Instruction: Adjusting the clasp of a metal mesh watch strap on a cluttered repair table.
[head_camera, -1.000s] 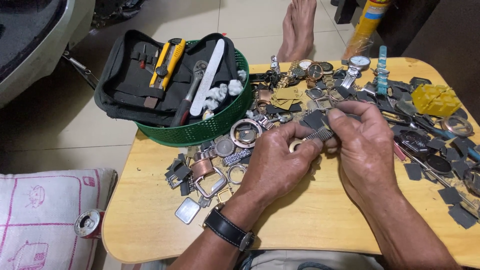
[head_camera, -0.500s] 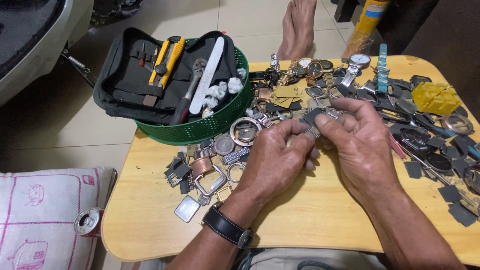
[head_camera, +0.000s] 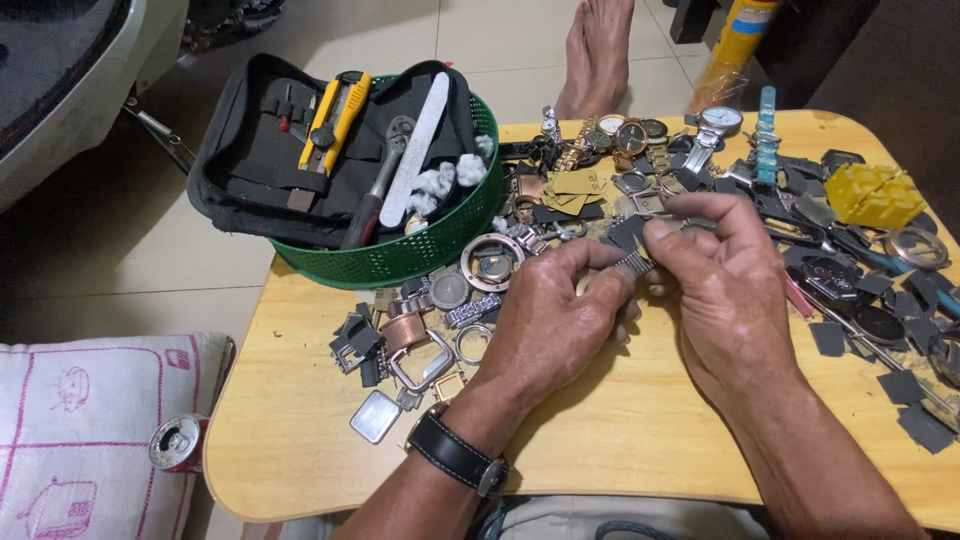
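A short piece of silver metal watch band (head_camera: 634, 264) is pinched between both hands above the middle of the light wooden surface (head_camera: 620, 440), just in front of the heap of watch parts. The left hand (head_camera: 555, 320), closed around the band's near end with thumb and forefinger, is worn with a black-strapped wristwatch (head_camera: 455, 458) at the wrist. The right hand (head_camera: 725, 285) is closed on the band's far end, its fingertips (head_camera: 660, 228) pressed together over the links. Just left of the left hand, a round steel watch case (head_camera: 490, 262), a copper-coloured square bezel (head_camera: 405, 330) and a small square silver case back (head_camera: 375, 416) are laid on the surface. A green perforated plastic basket (head_camera: 400, 262) is set at the surface's far left corner, and a black zip tool pouch (head_camera: 260, 160) holding a yellow utility knife (head_camera: 335, 112) is rested in it. A yellow plastic block (head_camera: 874, 194) is seen at the far right, among dark strap pieces.
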